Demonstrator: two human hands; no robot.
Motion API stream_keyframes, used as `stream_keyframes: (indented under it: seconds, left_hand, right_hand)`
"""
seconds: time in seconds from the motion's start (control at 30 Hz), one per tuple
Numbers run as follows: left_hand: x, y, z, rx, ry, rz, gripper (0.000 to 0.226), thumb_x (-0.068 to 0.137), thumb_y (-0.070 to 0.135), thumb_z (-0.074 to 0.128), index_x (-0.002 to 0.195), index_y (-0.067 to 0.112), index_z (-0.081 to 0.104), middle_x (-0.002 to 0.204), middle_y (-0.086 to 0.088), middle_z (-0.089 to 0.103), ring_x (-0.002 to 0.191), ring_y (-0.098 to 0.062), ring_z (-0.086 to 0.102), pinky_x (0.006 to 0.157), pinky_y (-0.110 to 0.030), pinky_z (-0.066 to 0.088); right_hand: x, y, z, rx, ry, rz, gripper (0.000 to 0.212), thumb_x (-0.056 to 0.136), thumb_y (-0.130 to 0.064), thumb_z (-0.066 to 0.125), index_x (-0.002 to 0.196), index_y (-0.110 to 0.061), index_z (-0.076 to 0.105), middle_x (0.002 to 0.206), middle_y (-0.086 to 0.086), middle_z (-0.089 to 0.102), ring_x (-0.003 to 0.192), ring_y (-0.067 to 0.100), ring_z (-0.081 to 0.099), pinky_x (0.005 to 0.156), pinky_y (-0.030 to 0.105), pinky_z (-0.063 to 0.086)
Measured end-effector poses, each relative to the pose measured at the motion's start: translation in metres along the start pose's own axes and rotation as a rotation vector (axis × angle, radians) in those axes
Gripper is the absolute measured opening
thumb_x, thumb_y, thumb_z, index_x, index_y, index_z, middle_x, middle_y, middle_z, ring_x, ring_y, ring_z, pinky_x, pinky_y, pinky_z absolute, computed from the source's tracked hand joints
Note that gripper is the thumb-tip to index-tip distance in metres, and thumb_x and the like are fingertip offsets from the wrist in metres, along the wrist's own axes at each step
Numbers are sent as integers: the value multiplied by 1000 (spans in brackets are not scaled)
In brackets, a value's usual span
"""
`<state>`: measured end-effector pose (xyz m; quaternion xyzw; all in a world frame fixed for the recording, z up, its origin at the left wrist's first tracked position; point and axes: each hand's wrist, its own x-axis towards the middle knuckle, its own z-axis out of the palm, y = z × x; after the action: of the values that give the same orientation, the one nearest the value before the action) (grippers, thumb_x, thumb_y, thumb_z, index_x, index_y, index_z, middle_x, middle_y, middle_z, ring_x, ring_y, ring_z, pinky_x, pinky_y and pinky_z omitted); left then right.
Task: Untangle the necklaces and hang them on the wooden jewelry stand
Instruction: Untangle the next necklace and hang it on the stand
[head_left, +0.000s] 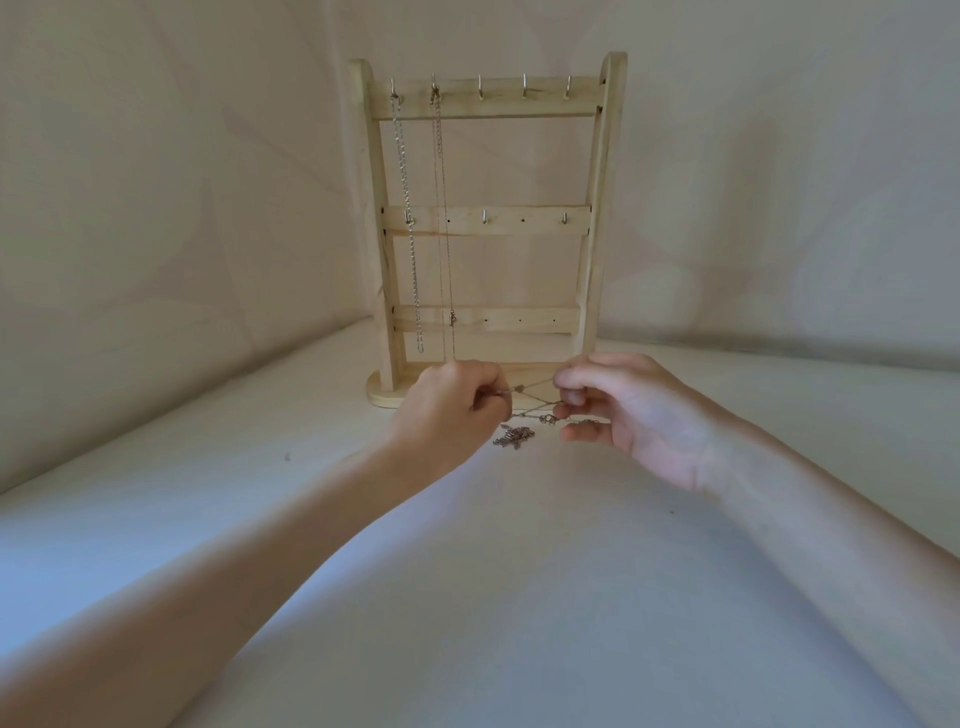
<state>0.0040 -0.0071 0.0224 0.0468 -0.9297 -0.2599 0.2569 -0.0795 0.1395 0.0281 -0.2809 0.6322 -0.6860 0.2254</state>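
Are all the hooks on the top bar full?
No, only the two left hooks on the stand hold a chain; the other three top hooks are bare.

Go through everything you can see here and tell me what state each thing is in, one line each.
Wooden stand: upright on the pale surface.
Thick chain: hanging from the first top hook.
Thin chain: hanging from the second top hook.
Other top hooks: bare.
Tangled chain: stretched between both hands, crossed strands, rest bunched below.
Left hand: pinching the tangled chain.
Right hand: pinching the tangled chain.
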Motion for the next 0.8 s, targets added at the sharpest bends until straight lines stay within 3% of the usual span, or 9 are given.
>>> stream_keyframes:
  seconds: [0.17, 0.27, 0.37, 0.47, 0.57, 0.67, 0.8]
  left_hand:
    - [1, 0, 0, 81, -6, -4, 29, 82, 0, 47, 63, 19, 59, 85, 7, 52, 64, -2, 40, 59, -2, 30]
    - [2, -1, 0, -61, -70, -71, 35, 81, 0, 47, 56, 22, 58, 76, 1, 56, 58, -7, 42, 54, -7, 34]
    - [3, 0, -1, -324, -116, -184, 38, 83, -2, 44, 56, 20, 59, 56, 0, 44, 45, -5, 36, 44, -10, 32]
    - [4, 1, -1, -445, -96, -241, 35, 86, 2, 41, 60, 17, 59, 62, 3, 46, 53, -10, 37, 52, -17, 31]
    - [6, -1, -1, -521, -19, -244, 36, 88, 3, 38, 60, 16, 57, 66, 3, 53, 65, -13, 43, 58, -22, 35]
    - [7, 0, -2, -573, 41, -203, 35, 88, 2, 37, 62, 16, 56, 67, 3, 57, 62, -9, 45, 55, -19, 34]
    - [6, 7, -6, -581, 45, -92, 31, 88, -1, 36, 67, 16, 52, 60, 9, 54, 52, -1, 41, 49, -11, 32]
  right_hand:
    - [1, 1, 0, -4, 61, -30, 17, 87, -1, 57, 72, -8, 58, 65, 4, 44, 67, 15, 50, 58, 27, 57]
    - [0, -2, -1, 114, 35, -25, 18, 87, -2, 57, 70, -8, 57, 64, 3, 46, 66, 15, 55, 61, 26, 57]
    - [-3, -6, -1, 243, -5, 2, 19, 89, -5, 54, 72, -11, 55, 58, -2, 47, 61, 11, 57, 49, 19, 51]
    - [-5, -8, -1, 258, -29, 26, 18, 90, -7, 51, 73, -13, 51, 52, -4, 42, 51, 10, 48, 34, 16, 33]
    - [-7, -9, -1, 146, -78, 44, 20, 89, -7, 50, 71, -14, 48, 52, -4, 38, 44, 9, 36, 33, 16, 19]
    - [-8, -10, 1, -8, -122, 40, 24, 88, -7, 50, 66, -15, 45, 51, -4, 38, 44, 9, 32, 34, 18, 14]
    - [-14, -18, 5, -300, -131, 31, 22, 86, -5, 45, 67, -13, 53, 46, -1, 47, 37, 8, 35, 35, 14, 18]
